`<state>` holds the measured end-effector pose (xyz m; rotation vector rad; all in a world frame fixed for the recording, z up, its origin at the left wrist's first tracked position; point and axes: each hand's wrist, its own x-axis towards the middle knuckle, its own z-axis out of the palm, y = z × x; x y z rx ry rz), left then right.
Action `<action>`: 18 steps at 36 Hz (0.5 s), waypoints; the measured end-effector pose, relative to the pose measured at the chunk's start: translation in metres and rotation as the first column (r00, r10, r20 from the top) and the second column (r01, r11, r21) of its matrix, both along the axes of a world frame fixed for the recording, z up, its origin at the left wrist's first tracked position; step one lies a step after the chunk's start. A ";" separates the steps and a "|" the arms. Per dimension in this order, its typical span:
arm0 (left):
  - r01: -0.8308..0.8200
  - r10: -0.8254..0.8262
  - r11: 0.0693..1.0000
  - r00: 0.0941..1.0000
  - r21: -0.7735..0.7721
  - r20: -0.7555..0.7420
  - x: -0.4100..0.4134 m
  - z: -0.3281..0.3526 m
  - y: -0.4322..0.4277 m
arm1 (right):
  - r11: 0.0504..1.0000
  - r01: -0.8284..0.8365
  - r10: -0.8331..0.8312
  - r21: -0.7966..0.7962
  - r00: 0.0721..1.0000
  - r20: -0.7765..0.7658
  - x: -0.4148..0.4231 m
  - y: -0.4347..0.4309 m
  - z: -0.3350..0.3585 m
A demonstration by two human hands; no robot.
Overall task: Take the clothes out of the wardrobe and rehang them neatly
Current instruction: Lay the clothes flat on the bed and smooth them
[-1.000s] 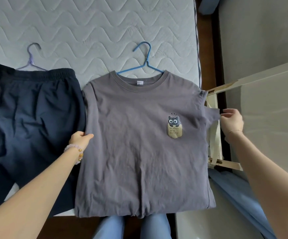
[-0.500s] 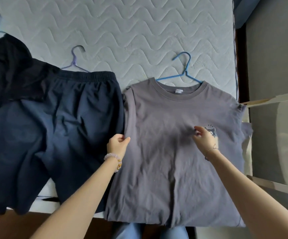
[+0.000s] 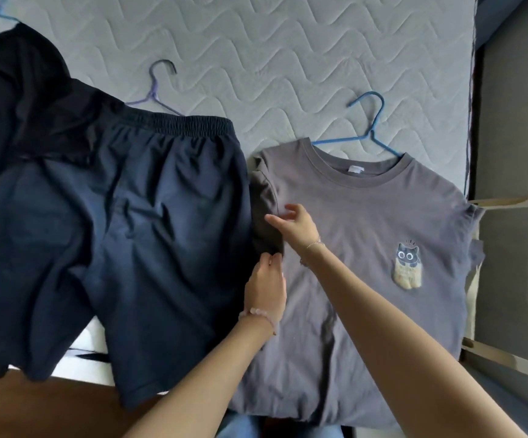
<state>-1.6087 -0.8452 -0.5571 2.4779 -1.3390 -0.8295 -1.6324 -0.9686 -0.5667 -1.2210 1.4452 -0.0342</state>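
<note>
A grey T-shirt (image 3: 367,235) with a cat print lies flat on the bed on a blue hanger (image 3: 370,128). Its left sleeve is folded in against the body. My left hand (image 3: 267,287) pinches the lower edge of that folded sleeve. Just above it, my right hand (image 3: 294,224) reaches across the shirt and rests on the sleeve with fingers spread. Left of the shirt lie navy shorts (image 3: 136,241) on a purple hanger (image 3: 158,86). A black T-shirt (image 3: 6,99) with white print lies at the far left.
The quilted grey mattress (image 3: 288,58) runs across the top of the view. A brown wooden bed edge (image 3: 35,406) shows at bottom left. A pale fabric bag with wooden frame (image 3: 509,279) stands to the right of the bed. My jeans-clad knees show at the bottom.
My right hand has crossed from the shirt's right sleeve over its chest to the left sleeve. My left hand stays at the left edge. The view has shifted left.
</note>
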 end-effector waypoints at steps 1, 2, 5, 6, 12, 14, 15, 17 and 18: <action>0.061 -0.060 0.997 0.998 0.049 -0.018 -0.003 0.000 -0.002 | 0.999 -0.043 0.042 -0.015 0.997 -0.058 0.004 -0.001 -0.002; 0.111 -0.108 0.990 0.993 0.092 -0.041 -0.005 -0.004 -0.005 | 0.994 -0.096 0.090 -0.043 0.988 -0.124 0.006 -0.003 -0.005; 0.144 -0.124 0.978 0.983 0.149 -0.135 -0.002 -0.007 -0.011 | 0.983 -0.160 0.133 -0.089 0.957 -0.257 -0.003 -0.011 -0.011; 0.113 -0.088 0.985 0.979 0.131 -0.187 0.001 -0.008 -0.013 | 0.988 -0.128 0.103 -0.086 0.962 -0.252 -0.008 -0.014 -0.013; -0.235 0.221 0.972 0.932 -0.013 -0.287 0.032 -0.014 -0.022 | 0.981 0.194 -0.191 0.016 0.977 -0.097 -0.031 -0.016 -0.030; -0.375 0.362 0.927 0.896 -0.003 -0.258 0.039 -0.014 -0.024 | 0.975 0.218 -0.214 0.037 0.974 -0.073 -0.032 -0.015 -0.032; -0.422 0.411 0.907 0.879 0.007 -0.243 0.041 -0.015 -0.025 | 0.974 0.224 -0.221 0.036 0.973 -0.067 -0.032 -0.015 -0.034; -0.467 0.456 0.884 0.869 -0.009 -0.192 0.041 -0.017 -0.025 | 0.972 0.234 -0.231 0.031 0.970 -0.069 -0.032 -0.015 -0.036; -0.488 0.478 0.873 0.863 -0.023 -0.165 0.041 -0.019 -0.024 | 0.970 0.242 -0.239 0.030 0.968 -0.072 -0.032 -0.015 -0.037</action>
